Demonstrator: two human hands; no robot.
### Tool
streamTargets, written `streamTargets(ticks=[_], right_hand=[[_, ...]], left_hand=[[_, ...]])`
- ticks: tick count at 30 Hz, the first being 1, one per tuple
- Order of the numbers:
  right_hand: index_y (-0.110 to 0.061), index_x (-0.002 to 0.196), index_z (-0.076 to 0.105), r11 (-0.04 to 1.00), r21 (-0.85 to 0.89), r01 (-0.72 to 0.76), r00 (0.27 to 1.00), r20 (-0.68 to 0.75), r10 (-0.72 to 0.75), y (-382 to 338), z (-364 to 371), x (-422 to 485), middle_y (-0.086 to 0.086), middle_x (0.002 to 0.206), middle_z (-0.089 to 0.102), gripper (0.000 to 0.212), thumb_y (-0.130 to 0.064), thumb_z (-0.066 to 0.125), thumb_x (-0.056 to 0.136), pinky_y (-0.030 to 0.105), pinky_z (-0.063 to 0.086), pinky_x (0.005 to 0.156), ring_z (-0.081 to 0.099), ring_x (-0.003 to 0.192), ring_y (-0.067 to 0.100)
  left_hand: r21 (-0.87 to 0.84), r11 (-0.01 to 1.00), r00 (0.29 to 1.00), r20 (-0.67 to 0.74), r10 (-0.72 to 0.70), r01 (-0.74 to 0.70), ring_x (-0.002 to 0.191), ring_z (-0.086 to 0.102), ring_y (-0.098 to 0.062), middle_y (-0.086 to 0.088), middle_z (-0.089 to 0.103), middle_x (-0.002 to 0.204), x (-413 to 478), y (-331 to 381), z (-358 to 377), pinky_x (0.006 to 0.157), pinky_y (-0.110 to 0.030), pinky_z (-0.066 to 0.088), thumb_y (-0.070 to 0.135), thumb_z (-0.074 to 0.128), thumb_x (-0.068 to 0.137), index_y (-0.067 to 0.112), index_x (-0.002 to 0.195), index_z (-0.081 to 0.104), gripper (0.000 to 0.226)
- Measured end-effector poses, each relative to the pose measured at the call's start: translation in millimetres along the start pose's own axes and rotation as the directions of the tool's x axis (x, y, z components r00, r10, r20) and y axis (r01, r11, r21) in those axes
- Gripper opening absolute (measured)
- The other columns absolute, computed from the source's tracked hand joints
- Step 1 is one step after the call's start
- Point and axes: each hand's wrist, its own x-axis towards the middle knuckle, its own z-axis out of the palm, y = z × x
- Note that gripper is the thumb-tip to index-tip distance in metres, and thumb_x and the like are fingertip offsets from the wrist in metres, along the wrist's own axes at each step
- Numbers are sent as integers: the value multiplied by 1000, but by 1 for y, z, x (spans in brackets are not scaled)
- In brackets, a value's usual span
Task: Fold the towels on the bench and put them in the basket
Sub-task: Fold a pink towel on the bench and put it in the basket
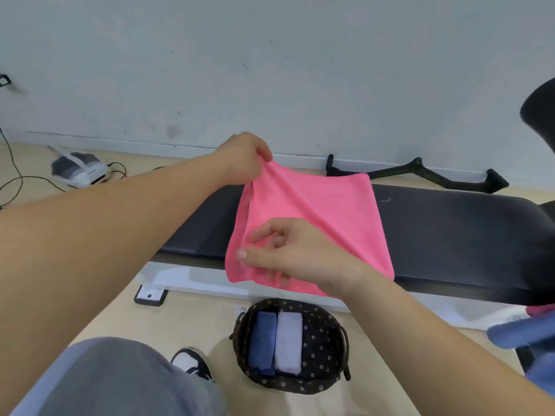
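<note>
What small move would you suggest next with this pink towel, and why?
Probably carry the left edge across to the right edge: the left hand pinches the raised far corner of the pink towel, the right hand is at its near corner, and the rest lies on the bench.

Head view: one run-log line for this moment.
phase=folding | pink towel on bench | left hand pinches far-left corner | right hand at near-left edge, grip unclear | basket: blue towel, white towel folded inside
</note>
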Motion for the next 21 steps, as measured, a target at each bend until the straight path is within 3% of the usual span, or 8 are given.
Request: streamTargets(ticks=[1,3,6,8,10,13,16,21], right_hand=[[-12,101,70,999,-43,-27,999,-20,26,0,-3,2,7,72,67,33,-36,84,84,28,48,50,59,55,15],[-17,91,73,980,-201,-15,977,-213,-28,5,-22,9,-2,73,69,28,-44,79,86,29,50,58,62,60,14],[-24,96,71,847,-509,-153,793,-575,-202,27,-77,17,-7,93,69,24,-47,66,89,34,53,76,65,83,15],[-18,110,66,799,-523,-296,700,-688,-192,49,-112,16,3,109,63,35,-46,60,90,40,53,78,63,94,26],[-13,106,61,803,-470,-367,680,-724,-113,68,-133,16,9,110,58,36,-45,58,91,37,49,68,61,88,30],[-14,95,60,829,-431,-357,691,-718,-76,79,-140,21,6,98,62,30,-44,60,92,34,43,62,59,81,25],[-14,90,68,838,-410,-360,691,-721,-56,75,-141,25,1,82,68,28,-41,60,91,33,49,62,66,78,24],[-18,85,63,858,-370,-356,706,-708,-13,71,-151,19,-2,85,66,8,-26,60,87,35,51,65,64,80,22]], left_hand=[[31,999,999,22,-28,27,121,61,-21,-3,61,138,-3,-6,3,90,-24,46,-4,49,88,16,125,72,48],[80,995,998,-4,-66,66,122,60,-24,-5,60,140,-7,-16,10,94,-28,48,3,56,89,15,131,67,45],[64,995,997,-19,-80,81,114,62,-30,-10,63,131,-14,-23,27,93,-38,53,17,55,86,12,121,67,37],[64,989,989,54,-137,133,99,63,-33,-14,65,119,-22,-23,45,79,-39,54,38,49,80,14,98,61,32],[164,970,976,94,-196,179,112,57,-37,-15,58,129,-29,-23,69,93,-48,50,49,45,81,15,103,55,42],[240,958,987,-2,-163,159,148,28,-40,-16,33,159,-40,-22,101,121,-58,23,46,38,100,14,147,43,58],[245,964,992,-89,-89,108,149,27,-40,-19,31,162,-42,-23,112,121,-56,22,39,36,104,11,152,39,56],[226,973,998,-36,-44,51,151,26,-40,-21,29,164,-36,-18,109,123,-53,20,31,38,106,7,151,40,51]])
